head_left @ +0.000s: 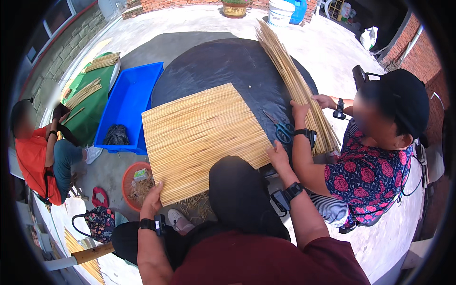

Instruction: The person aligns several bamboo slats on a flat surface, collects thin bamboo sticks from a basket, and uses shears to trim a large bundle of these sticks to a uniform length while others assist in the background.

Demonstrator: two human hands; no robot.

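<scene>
A stiff rectangular mat (204,128) of pale yellow straw stalks laid side by side lies tilted before me, partly over the dark round table (199,61). My left hand (153,197) grips its near left corner. At the lower right edge my right hand (278,157) holds the mat, fingers partly hidden by it. My knee (233,175) overlaps the near edge. Beyond my right hand, blue-handled scissors (283,132) rest on the table. A co-worker on the right has both hands on a long bundle of straw stalks (297,80) slanting across the table's right side.
Left of the table stands a blue tub (128,95) with a black plastic bag (116,136) inside. An orange basket (127,180) of straw scraps sits by my left hand. Another person sits at far left beside a green-covered table (97,111) bearing straw bundles.
</scene>
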